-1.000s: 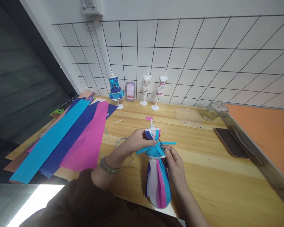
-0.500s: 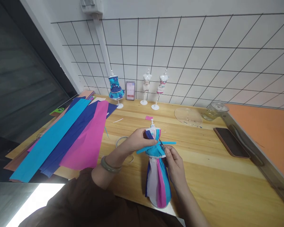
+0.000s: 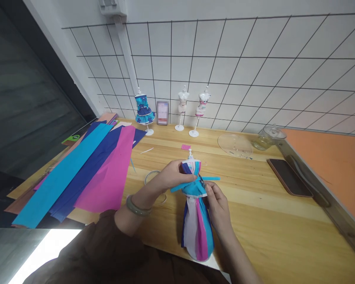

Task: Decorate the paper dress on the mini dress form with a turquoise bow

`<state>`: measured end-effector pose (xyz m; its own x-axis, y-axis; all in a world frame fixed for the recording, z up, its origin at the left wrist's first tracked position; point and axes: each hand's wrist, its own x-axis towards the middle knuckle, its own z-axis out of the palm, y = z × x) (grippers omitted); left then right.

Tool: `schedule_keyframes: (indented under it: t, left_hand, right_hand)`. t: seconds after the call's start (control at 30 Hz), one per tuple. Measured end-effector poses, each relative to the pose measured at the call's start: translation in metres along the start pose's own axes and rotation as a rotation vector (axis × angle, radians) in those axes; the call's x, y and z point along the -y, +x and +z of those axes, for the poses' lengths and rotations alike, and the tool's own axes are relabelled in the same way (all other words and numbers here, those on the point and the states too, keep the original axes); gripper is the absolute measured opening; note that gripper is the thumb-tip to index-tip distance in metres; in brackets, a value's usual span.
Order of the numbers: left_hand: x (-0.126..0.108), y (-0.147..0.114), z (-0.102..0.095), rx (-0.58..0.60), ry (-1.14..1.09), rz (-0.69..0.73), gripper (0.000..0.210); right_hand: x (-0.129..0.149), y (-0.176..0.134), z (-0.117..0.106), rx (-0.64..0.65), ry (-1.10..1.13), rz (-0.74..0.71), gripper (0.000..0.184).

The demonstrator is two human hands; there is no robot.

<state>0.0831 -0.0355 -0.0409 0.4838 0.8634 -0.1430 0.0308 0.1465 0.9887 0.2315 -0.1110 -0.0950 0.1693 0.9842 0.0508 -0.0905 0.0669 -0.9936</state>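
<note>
A small dress form [image 3: 190, 154] stands upright before me, wearing a dress [image 3: 199, 228] of blue, white, pink and turquoise panels with a short turquoise overskirt [image 3: 194, 191]. My left hand [image 3: 175, 173] is closed around its bodice, the thumb pressed at the waist. A narrow turquoise strip [image 3: 213, 178] crosses the waist, its ends sticking out on both sides. In my right hand [image 3: 217, 201] is a small, slim, dark metal tool [image 3: 201, 181], pinched between thumb and fingers with its tip at the waist. Its exact kind is unclear.
Turquoise, navy and pink fabric sheets [image 3: 112, 169] lie at left. Behind stand a dressed form [image 3: 144, 112], two more forms [image 3: 182, 104] and a lit phone [image 3: 162, 113]. A clear dish [image 3: 235, 145], glass jar [image 3: 264, 138] and dark phone [image 3: 289, 177] are at right.
The tool's tip looks slightly shifted at the waist. Both hands and the dress form otherwise keep their places; the view has tilted a little.
</note>
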Motion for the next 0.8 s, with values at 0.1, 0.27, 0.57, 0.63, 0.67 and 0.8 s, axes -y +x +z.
schedule_keyframes:
  t: [0.1,0.27,0.57,0.63,0.67,0.8]
  left_hand:
    - [0.0,0.0,0.0,0.001,0.004,-0.004,0.031]
    - [0.0,0.002,0.0,0.006,-0.002,-0.005,0.028]
    - [0.003,0.005,-0.002,0.002,0.005,0.005,0.024]
    - [0.004,0.005,-0.003,0.002,0.006,0.006,0.022]
    - [0.004,0.005,-0.003,0.005,0.001,0.008,0.021]
    - [0.004,0.006,-0.004,0.019,-0.025,0.005,0.023]
  right_hand:
    - [0.002,0.0,0.0,-0.012,-0.034,-0.017,0.025]
    - [0.003,0.001,0.001,-0.025,-0.054,-0.036,0.024]
    - [0.0,0.003,-0.001,-0.018,-0.078,-0.05,0.023]
    - [-0.001,0.004,-0.001,-0.019,-0.083,-0.044,0.023]
    - [-0.002,0.005,-0.001,-0.02,-0.082,-0.037,0.023]
    - [-0.007,0.005,-0.002,-0.013,-0.055,0.004,0.024]
